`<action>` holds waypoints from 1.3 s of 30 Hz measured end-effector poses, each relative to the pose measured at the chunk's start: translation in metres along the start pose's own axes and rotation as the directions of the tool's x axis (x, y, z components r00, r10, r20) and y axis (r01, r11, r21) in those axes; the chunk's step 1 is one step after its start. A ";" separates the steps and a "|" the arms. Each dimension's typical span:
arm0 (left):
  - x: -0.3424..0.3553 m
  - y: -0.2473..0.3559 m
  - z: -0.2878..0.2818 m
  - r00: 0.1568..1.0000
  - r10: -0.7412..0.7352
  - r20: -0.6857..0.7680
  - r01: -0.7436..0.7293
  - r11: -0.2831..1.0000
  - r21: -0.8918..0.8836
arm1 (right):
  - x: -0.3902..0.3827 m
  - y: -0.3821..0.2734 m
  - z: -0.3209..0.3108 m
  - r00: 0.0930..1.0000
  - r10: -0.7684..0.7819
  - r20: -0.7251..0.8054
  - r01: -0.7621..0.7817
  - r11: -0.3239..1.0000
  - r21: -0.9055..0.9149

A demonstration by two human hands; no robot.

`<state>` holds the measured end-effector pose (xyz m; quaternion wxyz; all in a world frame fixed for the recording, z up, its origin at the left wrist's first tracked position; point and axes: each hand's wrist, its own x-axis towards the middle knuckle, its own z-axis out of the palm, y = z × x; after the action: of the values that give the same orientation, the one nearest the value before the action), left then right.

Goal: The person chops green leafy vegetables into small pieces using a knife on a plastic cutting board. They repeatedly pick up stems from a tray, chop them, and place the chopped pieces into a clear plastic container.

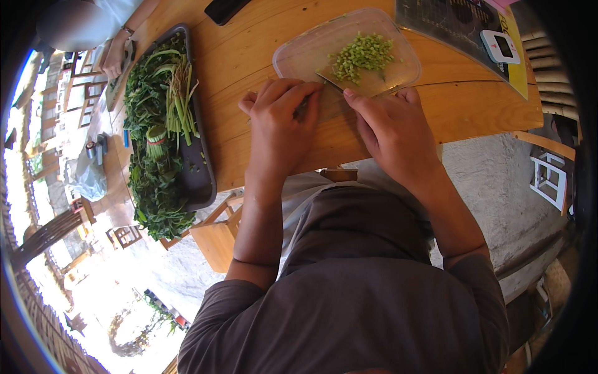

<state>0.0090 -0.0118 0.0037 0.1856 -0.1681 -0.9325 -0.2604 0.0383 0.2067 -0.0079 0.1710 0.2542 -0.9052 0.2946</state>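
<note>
On the translucent plastic chopping board (293, 56) lies a pile of chopped pale green stems (361, 55). My right hand (389, 128) is closed on a knife (330, 81) at the board's near edge, its blade pointing toward the pile. My left hand (280, 124) is beside the blade at the near left of the board, fingers bent together; what they hold, if anything, is hidden. Left of both hands, a long dark tray (196, 187) holds leafy greens (149, 93), loose stems (184, 106) and a tied bunch (156, 142).
The wooden table (233, 62) carries a dark phone (221, 9), a dark mat (436, 28) and a small white timer (498, 47). Another person's hand (114, 59) is at the upper left, near a plastic bag (87, 181). A white stool (548, 177) stands at right.
</note>
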 end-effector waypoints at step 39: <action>0.003 0.000 -0.001 0.999 0.013 -0.038 -0.015 0.999 -0.031 | -0.003 0.001 -0.002 0.999 -0.041 0.017 0.041 0.999 -0.016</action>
<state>0.0062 -0.0118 0.0054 0.2025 -0.1725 -0.9233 -0.2769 0.0399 0.2097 -0.0086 0.1713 0.2736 -0.9036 0.2816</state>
